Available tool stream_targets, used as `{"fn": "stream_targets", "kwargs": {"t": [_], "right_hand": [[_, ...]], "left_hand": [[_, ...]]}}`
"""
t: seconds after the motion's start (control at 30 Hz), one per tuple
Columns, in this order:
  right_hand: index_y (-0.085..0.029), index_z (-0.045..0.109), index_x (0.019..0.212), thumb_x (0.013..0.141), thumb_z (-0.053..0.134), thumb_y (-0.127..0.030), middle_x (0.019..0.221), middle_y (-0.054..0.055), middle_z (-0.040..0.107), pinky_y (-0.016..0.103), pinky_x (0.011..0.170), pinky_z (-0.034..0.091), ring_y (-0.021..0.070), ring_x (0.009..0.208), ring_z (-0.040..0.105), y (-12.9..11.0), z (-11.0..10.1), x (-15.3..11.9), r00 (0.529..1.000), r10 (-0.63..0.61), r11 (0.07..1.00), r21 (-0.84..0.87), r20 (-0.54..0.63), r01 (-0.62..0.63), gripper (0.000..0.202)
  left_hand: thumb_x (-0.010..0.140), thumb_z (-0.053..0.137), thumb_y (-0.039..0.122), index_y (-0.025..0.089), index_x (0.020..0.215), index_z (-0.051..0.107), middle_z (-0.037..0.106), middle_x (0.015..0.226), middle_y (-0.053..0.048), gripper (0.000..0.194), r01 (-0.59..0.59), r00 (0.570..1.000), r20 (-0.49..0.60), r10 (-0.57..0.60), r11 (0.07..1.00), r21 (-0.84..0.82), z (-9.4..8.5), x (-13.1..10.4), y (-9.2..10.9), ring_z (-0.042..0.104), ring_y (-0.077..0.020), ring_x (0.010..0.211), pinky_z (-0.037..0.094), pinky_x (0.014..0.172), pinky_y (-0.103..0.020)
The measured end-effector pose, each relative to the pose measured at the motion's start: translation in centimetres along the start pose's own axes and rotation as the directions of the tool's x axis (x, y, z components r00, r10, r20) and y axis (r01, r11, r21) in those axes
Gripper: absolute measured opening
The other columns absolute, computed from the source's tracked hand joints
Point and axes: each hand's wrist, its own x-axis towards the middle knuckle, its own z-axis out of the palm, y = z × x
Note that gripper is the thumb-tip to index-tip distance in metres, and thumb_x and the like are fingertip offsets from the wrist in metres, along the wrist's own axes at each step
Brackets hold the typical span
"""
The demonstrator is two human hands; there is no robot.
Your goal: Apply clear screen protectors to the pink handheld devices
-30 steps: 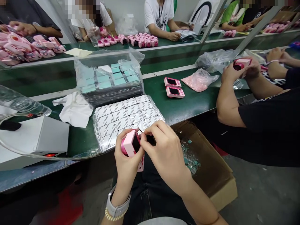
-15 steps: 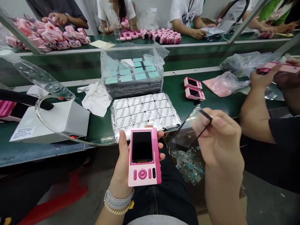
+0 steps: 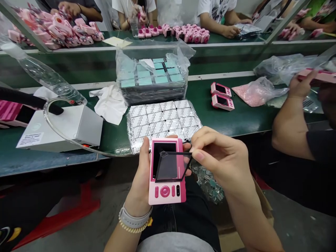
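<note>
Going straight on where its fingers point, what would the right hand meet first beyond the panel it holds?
Probably the pink device or the fingertips of the left hand holding it; depth is unclear.

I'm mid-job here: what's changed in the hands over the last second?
The right hand has brought the black-framed clear panel from off to the right, leftward over the screen of the pink device; whether they touch, I can't tell. The left hand has turned that device, so its screen faces the wearer. Neither visibly let go since half a second ago. Unchanged: the two pink devices on the bench, the white-labelled pack.
</note>
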Motion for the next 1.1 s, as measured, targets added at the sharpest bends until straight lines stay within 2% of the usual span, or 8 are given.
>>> {"fn": "stream_targets", "kwargs": {"t": [0.2, 0.43, 0.63, 0.9, 1.1], "right_hand": [[-0.025, 0.079, 0.087, 0.097, 0.083, -0.021, 0.088, 0.003, 0.068, 0.029, 0.064, 0.056, 0.0182, 0.086, 0.064, -0.29, 0.45, 0.16, 0.999, 0.033, 0.999, 0.010, -0.004, -0.033, 0.011], [-0.024, 0.079, 0.089, 0.096, 0.085, -0.022, 0.087, 0.003, 0.070, 0.031, 0.064, 0.049, 0.0176, 0.084, 0.062, -0.15, 0.24, 0.33, 1.000, 0.006, 1.000, 0.013, 0.028, -0.006, 0.010], [-0.024, 0.078, 0.087, 0.097, 0.084, -0.021, 0.087, 0.002, 0.071, 0.032, 0.065, 0.047, 0.0183, 0.085, 0.063, -0.19, 0.39, 0.51, 0.999, -0.005, 1.000, -0.026, 0.032, 0.006, 0.012], [-0.025, 0.077, 0.087, 0.095, 0.084, -0.021, 0.086, 0.002, 0.071, 0.033, 0.063, 0.047, 0.0183, 0.081, 0.063, -0.24, 0.57, 0.72, 0.999, -0.008, 0.998, -0.064, 0.033, 0.010, 0.011], [-0.024, 0.077, 0.087, 0.096, 0.084, -0.020, 0.087, 0.002, 0.071, 0.033, 0.062, 0.045, 0.0172, 0.079, 0.062, -0.34, 0.68, 0.78, 0.998, -0.020, 0.998, -0.056, 0.052, 0.023, 0.012]], "left_hand": [[0.100, 0.062, 0.077, 0.016, 0.139, 0.074, 0.081, 0.130, -0.017, 0.073, -0.033, 0.999, -0.028, 0.035, 0.997, 0.065, 0.20, -0.30, -0.47, 0.083, -0.0244, 0.079, 0.072, 0.075, -0.036], [0.100, 0.063, 0.076, 0.017, 0.129, 0.079, 0.083, 0.121, -0.015, 0.067, -0.064, 0.997, -0.028, 0.067, 0.994, 0.086, 0.15, -0.01, -0.67, 0.082, -0.0233, 0.084, 0.072, 0.076, -0.036], [0.101, 0.063, 0.075, 0.019, 0.125, 0.079, 0.082, 0.124, -0.014, 0.063, -0.058, 0.997, -0.046, 0.061, 0.996, 0.067, -0.06, 0.09, -0.60, 0.081, -0.0244, 0.087, 0.072, 0.077, -0.037], [0.104, 0.060, 0.072, 0.017, 0.126, 0.077, 0.082, 0.123, -0.016, 0.062, -0.063, 0.997, -0.038, 0.065, 0.997, 0.043, -0.03, 0.16, -0.49, 0.082, -0.0248, 0.089, 0.072, 0.076, -0.037], [0.101, 0.062, 0.075, 0.019, 0.127, 0.076, 0.081, 0.125, -0.015, 0.064, -0.028, 0.999, -0.029, 0.029, 0.999, 0.032, -0.52, 0.40, -0.38, 0.083, -0.0251, 0.085, 0.072, 0.076, -0.037]]}}
